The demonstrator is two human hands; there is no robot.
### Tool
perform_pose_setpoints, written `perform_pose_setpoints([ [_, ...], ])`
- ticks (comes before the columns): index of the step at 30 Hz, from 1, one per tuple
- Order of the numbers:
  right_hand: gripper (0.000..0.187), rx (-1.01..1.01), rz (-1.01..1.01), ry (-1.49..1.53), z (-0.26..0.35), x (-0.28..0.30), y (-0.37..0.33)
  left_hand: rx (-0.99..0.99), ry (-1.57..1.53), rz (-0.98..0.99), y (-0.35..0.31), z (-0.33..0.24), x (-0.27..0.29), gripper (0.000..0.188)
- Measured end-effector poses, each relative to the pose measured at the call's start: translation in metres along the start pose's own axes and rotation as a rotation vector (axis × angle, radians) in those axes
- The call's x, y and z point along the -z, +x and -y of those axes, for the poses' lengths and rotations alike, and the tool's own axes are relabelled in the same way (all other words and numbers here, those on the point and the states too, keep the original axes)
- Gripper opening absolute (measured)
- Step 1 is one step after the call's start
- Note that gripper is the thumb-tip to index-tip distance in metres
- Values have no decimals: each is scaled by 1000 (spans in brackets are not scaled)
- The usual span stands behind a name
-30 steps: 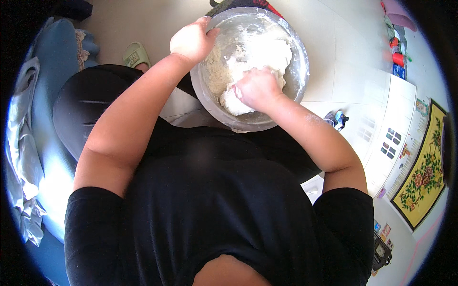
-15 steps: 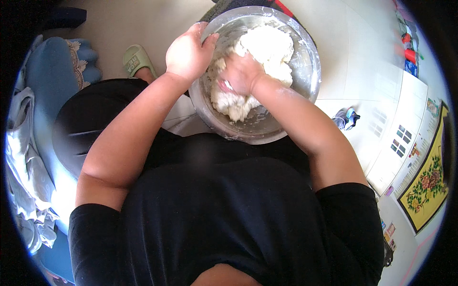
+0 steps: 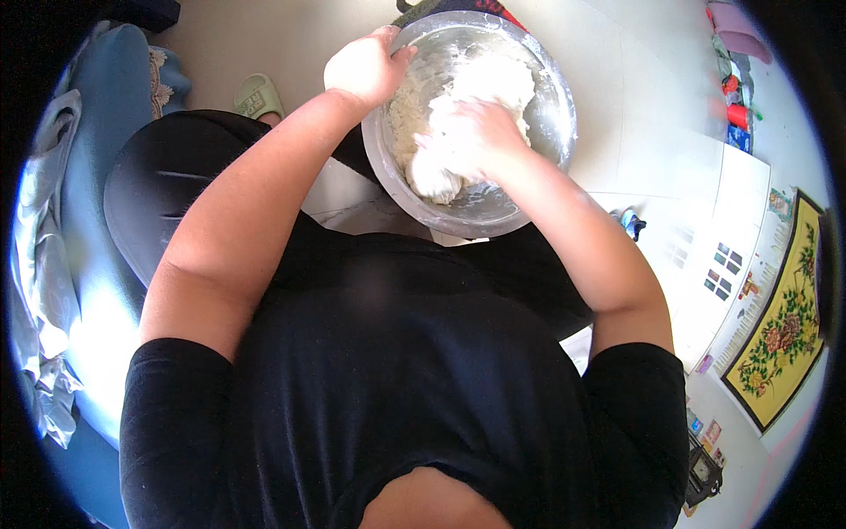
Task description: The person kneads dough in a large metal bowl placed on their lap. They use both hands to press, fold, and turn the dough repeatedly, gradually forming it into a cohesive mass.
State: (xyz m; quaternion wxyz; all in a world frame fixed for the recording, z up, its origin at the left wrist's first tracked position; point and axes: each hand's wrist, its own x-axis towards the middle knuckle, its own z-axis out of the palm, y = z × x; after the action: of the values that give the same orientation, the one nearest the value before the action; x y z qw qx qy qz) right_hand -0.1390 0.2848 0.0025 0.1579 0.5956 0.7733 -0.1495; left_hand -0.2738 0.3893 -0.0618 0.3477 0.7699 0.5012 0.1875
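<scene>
A wide metal bowl point(image 3: 555, 115) sits between my legs, its inner wall smeared with flour and bits of dough. In it lies a lumpy white mass of dough point(image 3: 493, 78), with another bulge at the near left side. My left hand point(image 3: 363, 70) holds the bowl's rim at the far left, thumb over the edge and the other fingers mostly out of sight outside. Pressed into the middle of the dough is my right hand point(image 3: 480, 134), slightly blurred, its fingers curled into the mass and partly hidden.
On my left is a blue sofa point(image 3: 110, 97) with grey fabric point(image 3: 44, 264) on it. A green slipper point(image 3: 257, 95) is on a foot by my left leg. Under the bowl's far side lies a dark mat point(image 3: 441, 7). A white cabinet point(image 3: 736, 203) stands to the right.
My right hand has shifted right over the dough, and its near bulge looks more folded. My left hand stays on the rim. The whole view has shifted a little.
</scene>
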Motion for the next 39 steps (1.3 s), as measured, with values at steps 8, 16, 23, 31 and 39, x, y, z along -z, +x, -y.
perform_pose_setpoints([
  [8,25,328,-315,-62,13,-33,-34,-11,24,2,4,-3,2,41],
  [16,26,327,-121,-50,-12,-89,7,14,-1,-8,-1,-3,0,40],
  [23,24,243,18,-150,-3,-50,66,-46,-11,-67,6,5,-5,45],
  [31,20,53,119,641,-4,-26,56,146,-96,203,-13,-10,21,64],
  [39,25,-99,-327,485,-45,21,13,200,-82,28,-45,1,5,52],
])
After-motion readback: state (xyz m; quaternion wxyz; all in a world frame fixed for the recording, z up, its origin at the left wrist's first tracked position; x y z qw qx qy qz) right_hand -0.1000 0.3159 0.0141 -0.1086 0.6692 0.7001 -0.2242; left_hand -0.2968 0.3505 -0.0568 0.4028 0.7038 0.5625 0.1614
